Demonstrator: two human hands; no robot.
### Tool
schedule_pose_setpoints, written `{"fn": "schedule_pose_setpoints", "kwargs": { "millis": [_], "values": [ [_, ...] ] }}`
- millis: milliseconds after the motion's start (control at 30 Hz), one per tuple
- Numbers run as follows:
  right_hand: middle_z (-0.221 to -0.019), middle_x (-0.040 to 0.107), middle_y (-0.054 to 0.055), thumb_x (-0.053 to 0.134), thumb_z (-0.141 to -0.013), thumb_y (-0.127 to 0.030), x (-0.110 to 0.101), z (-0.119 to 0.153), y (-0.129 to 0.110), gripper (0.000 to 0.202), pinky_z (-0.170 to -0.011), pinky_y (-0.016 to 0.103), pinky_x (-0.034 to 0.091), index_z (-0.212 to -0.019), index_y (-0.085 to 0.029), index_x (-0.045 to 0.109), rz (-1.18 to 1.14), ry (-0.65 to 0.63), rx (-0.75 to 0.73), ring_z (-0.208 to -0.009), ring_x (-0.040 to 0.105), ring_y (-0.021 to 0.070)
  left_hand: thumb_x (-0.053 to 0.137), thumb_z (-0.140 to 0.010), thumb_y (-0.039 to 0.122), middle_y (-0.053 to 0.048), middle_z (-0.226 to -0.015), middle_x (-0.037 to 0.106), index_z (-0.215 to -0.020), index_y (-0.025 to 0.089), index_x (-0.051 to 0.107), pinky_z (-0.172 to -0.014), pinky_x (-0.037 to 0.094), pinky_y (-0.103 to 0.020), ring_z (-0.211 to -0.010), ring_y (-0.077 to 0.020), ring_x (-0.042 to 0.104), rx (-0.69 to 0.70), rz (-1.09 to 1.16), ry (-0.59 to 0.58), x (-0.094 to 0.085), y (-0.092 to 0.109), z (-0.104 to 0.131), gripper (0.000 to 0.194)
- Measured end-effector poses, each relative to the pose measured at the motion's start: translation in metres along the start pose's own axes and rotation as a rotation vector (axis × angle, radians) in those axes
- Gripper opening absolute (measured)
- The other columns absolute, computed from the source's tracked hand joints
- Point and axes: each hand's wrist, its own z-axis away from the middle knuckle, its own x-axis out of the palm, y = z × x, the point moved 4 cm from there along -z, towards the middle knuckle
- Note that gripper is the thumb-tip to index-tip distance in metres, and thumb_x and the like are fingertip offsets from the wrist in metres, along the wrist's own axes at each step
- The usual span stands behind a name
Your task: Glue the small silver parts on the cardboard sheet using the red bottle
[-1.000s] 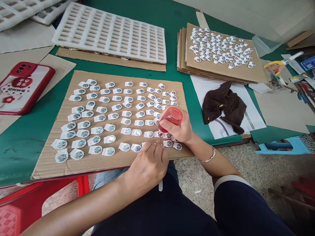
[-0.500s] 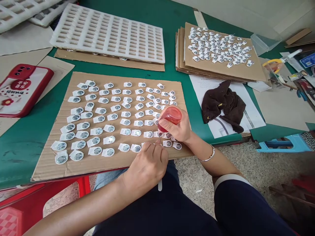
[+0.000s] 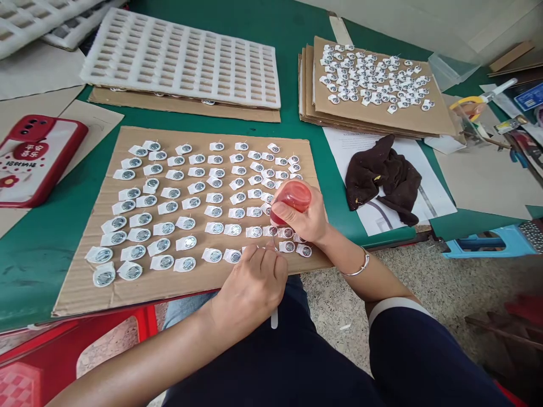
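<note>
My right hand (image 3: 311, 217) is wrapped around a translucent red squeeze bottle (image 3: 293, 196), tilted with its thin needle tip pointing down at the small parts. Close beside the tip, my left hand (image 3: 257, 277) is closed on a slim tool with a flat, pale, rounded end (image 3: 274, 320) that sticks out below the fist; the tool's working end is hidden. Both hands are over the front right of a cardboard sheet (image 3: 139, 291). Rows of small round silver parts on white tabs (image 3: 185, 264) lie on it, some of them covered by my hands.
White gridded foam trays (image 3: 182, 62) lie behind the sheet. Stacked cardboard (image 3: 441, 121) with more small parts stands at the back right, near a dark brown cloth (image 3: 399, 181) on printed paper. A red-cased phone (image 3: 38, 161) is at left; a red stool (image 3: 106, 345) is below.
The whole view has shifted slightly, so the table things appear a little farther left. Both hands keep nearly the same pose and place over the sheet, still holding the bottle and the slim tool.
</note>
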Motion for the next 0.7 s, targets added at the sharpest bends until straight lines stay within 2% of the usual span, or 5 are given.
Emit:
{"fn": "schedule_pose_setpoints", "kwargs": {
  "millis": [433,700],
  "values": [
    [-0.067,0.058,0.001,0.062,-0.072,-0.043,0.0009,-0.0001,-0.0044,0.023,-0.062,0.032,0.050,-0.073,-0.020,0.056,0.044,-0.034,-0.028,-0.062,0.054,0.0134,0.043,-0.079,0.001,-0.008,-0.066,0.056,-0.073,0.009,0.054,-0.061,0.050,-0.037,-0.074,-0.0236,0.059,0.005,0.015,-0.006,-0.0006,-0.0011,-0.0005,0.014],
    [-0.070,0.059,0.002,0.063,-0.072,-0.038,-0.0018,-0.0015,-0.0031,0.020,-0.062,0.032,0.048,-0.074,-0.019,0.056,0.037,0.022,-0.059,-0.063,0.054,0.0131,0.044,-0.076,-0.002,-0.007,-0.068,0.056,-0.077,0.008,0.055,-0.059,0.048,-0.036,-0.069,-0.0220,0.057,0.016,0.014,-0.046,0.0002,-0.0017,-0.0004,0.015]
  ]
}}
